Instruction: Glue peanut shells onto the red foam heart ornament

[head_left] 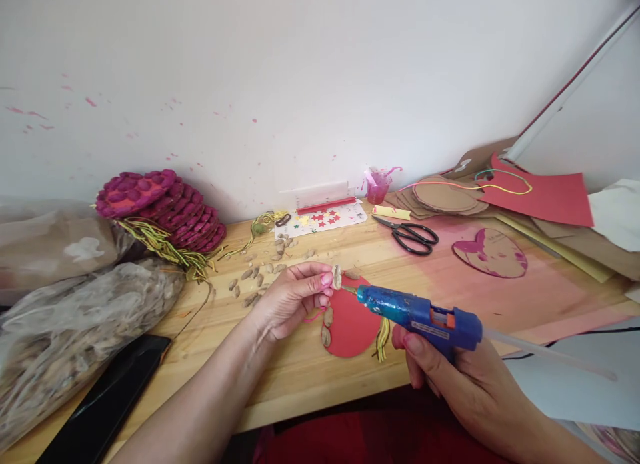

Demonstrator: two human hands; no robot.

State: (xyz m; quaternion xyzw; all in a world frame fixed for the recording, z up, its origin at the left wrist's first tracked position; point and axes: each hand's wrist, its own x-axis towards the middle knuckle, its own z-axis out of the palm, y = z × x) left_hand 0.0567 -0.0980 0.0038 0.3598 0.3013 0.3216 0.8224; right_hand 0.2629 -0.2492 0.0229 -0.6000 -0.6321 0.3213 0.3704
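Pinched in the fingertips of my left hand (295, 297) is a peanut shell (337, 277), held up above a red paper disc (353, 327). My right hand (450, 374) grips a blue glue gun (420, 314), its nozzle at the shell's lower right edge. A clear glue stick (555, 354) sticks out of the gun's back. Peanut shells (327, 325) sit along the disc's left edge, and another lies at its top. Yellow-green yarn (383, 339) hangs at the disc's right side, partly behind my right hand.
Loose peanuts (255, 277) lie left of the disc. Black scissors (413, 237), star stickers (325, 217) and a pink-stained cup (379, 186) stand behind. Purple-painted discs (165, 211) are stacked at left, beside a bag of peanuts (90, 337). Cardboard (445, 196) and a purple-smeared cardboard piece (493, 254) lie right.
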